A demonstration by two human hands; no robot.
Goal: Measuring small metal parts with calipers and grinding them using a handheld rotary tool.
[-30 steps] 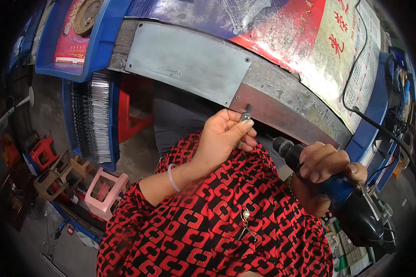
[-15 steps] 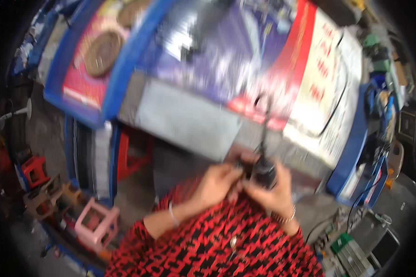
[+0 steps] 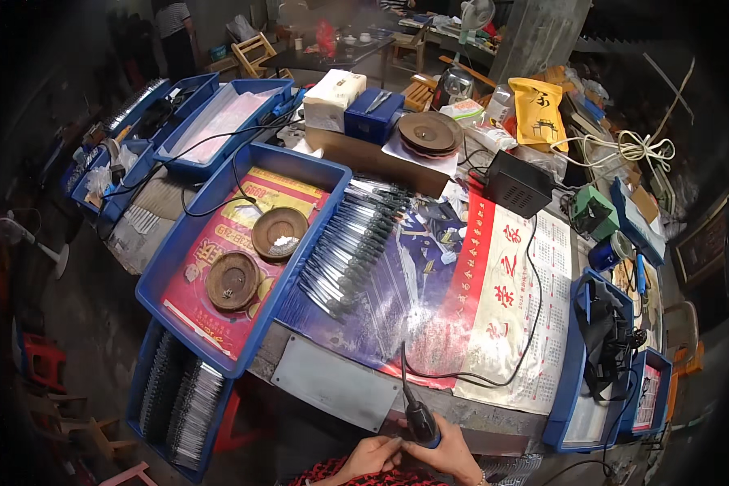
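Clamped in our right hand (image 3: 449,454), the black-and-blue, cylindrical corded power tool (image 3: 421,424) sits at the worn grey bench (image 3: 494,419)'s near edge, beside our left hand (image 3: 371,458), whose hold we cannot tell.

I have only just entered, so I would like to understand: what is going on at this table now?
A person at the table's edge holds a dark, corded hand tool in the right hand. The left hand is close beside it, fingers curled; whether it holds something is hidden. Beyond, slim metal pieces with dark ends lie in a row beside a blue tray, which holds two round brown dishes with small parts in them.
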